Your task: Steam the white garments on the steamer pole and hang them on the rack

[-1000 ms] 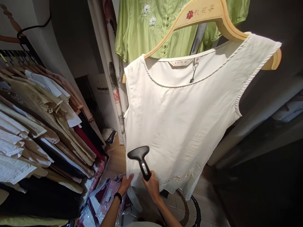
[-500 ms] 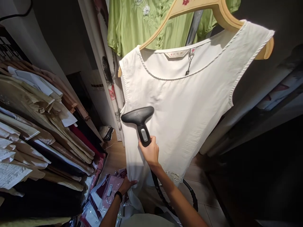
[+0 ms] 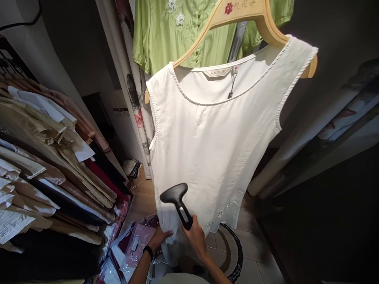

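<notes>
A white sleeveless top (image 3: 204, 146) hangs on a wooden hanger (image 3: 239, 14), with a label and a small tag inside its neckline. My right hand (image 3: 195, 236) is wrapped round the handle of a black garment steamer (image 3: 175, 194), whose wide head lies against the lower left part of the top. From the steamer a black hose (image 3: 237, 246) loops down to the floor. My left hand (image 3: 160, 238), with a black wristband, grips the lower left edge of the top, thumb in front; its other fingers are partly hidden.
Behind the top hangs a green blouse (image 3: 166, 43). Clothes (image 3: 59, 157) crowd a rack on the left. Plastic-wrapped garments (image 3: 133, 244) lie on the floor beside my left hand. A patterned curtain (image 3: 137, 106) hangs at the back, and fabric rolls (image 3: 310, 130) or drapes stand at right.
My right hand has drawn the steamer down the top, from the chest to near the hem. The hanger and top have swung slightly left. My left hand has barely moved.
</notes>
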Demonstrator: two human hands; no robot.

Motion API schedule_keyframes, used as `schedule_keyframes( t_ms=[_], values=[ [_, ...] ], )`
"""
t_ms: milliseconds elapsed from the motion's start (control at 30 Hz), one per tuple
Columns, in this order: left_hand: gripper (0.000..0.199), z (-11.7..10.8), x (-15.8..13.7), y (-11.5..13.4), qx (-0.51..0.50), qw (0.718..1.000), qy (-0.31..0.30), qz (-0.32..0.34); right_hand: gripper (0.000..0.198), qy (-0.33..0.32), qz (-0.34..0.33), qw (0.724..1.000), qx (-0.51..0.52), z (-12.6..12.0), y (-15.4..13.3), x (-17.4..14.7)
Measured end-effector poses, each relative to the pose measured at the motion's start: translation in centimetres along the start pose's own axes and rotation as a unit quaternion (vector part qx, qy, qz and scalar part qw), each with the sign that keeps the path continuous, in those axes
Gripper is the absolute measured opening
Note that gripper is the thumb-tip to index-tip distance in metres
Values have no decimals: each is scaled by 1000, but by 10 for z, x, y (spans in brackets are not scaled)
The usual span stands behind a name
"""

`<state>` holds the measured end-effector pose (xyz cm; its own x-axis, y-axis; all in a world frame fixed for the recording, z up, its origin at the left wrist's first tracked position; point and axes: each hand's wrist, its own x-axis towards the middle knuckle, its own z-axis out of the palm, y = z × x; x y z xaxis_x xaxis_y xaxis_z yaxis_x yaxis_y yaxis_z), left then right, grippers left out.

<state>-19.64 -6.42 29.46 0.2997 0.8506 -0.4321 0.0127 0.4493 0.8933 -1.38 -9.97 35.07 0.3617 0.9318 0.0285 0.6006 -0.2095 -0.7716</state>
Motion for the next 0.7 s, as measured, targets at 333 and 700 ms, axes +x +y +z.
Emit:
schedule_keyframes(
  t_ms=[333,700],
  values=[
    [60,-3,3,-12,-11,999,-35,21,27,17,-34,999,-2,-23,-65,19],
    [71,7,-1,-22,2,999,-29,19,34,94,-44,994,27,-83,-170,66]
  ],
)
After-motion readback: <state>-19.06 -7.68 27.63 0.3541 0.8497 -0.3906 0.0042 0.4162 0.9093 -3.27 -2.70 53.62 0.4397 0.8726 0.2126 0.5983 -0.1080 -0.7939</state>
